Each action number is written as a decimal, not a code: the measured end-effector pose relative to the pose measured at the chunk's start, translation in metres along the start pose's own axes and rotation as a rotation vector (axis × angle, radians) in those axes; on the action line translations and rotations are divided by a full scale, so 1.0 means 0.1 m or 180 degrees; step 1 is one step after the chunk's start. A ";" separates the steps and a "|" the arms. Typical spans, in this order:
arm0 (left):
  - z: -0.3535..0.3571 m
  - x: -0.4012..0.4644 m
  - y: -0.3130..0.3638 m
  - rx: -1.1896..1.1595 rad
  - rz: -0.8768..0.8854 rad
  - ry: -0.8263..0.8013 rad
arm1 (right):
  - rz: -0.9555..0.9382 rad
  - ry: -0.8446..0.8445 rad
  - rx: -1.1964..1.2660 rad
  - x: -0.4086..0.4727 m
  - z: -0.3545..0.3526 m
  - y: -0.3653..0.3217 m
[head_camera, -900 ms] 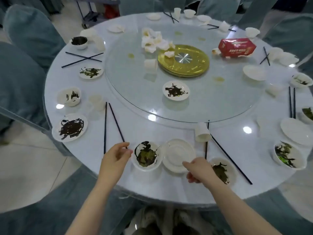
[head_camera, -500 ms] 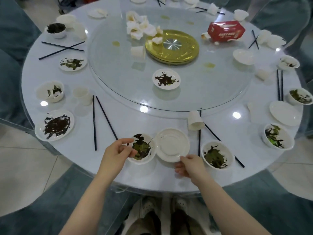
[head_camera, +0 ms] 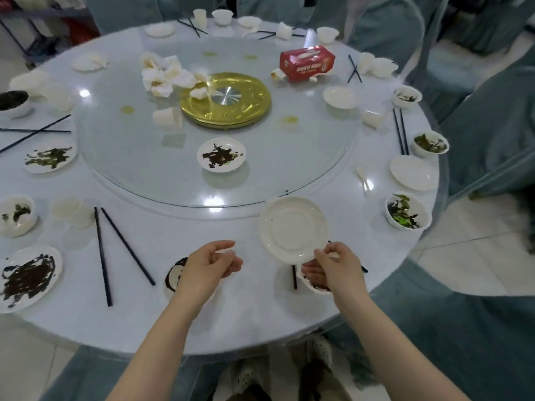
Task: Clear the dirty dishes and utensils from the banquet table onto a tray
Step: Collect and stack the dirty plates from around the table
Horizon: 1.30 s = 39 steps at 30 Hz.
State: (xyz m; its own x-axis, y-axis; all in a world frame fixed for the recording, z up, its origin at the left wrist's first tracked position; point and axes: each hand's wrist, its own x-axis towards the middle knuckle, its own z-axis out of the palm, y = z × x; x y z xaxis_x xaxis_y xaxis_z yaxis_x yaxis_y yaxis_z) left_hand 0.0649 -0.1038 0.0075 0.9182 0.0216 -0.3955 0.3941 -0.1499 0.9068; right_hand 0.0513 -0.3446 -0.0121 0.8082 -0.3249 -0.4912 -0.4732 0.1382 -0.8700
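Observation:
My right hand pinches the near edge of a white plate and holds it tilted above the round white table. Under that hand, a bowl with greens is mostly hidden, with a black chopstick beside it. My left hand hovers over another bowl of dark greens, covering most of it. Its fingers are loosely curled and I see nothing held between them.
Two black chopsticks and a smeared plate lie to the left. A bowl of greens and a white plate sit to the right. The glass turntable carries a dirty dish, a gold plate and a red tissue box.
My right hand has lifted the white plate off the table and tilted it. My left hand has left the bowl's rim and moved right over the bowl.

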 end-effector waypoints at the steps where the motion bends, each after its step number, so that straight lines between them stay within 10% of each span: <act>1: 0.11 0.03 0.05 0.0016 -0.0015 -0.0077 | 0.0001 0.0046 0.0096 0.00 -0.08 -0.02; 12: 1.46 0.31 0.69 0.0165 -0.0067 -0.0640 | 0.0129 -0.0231 0.0353 0.49 -1.06 -0.38; 27: 2.75 1.01 1.03 0.0303 -0.0273 0.0112 | 0.0166 0.1117 -0.0209 2.57 -2.80 -0.82; 39: 2.72 0.96 0.97 0.0033 -0.0469 0.0649 | 0.0700 0.1038 -0.0499 3.34 -2.87 -0.80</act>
State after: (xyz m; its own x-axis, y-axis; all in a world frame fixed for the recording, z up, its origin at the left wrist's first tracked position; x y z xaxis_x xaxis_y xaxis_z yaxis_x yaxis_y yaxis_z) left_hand 0.1805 -0.3850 0.0179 0.8403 0.2427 -0.4849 0.5249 -0.1403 0.8395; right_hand 0.2583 -0.7321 -0.0942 0.5408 -0.5860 -0.6035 -0.6899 0.1015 -0.7168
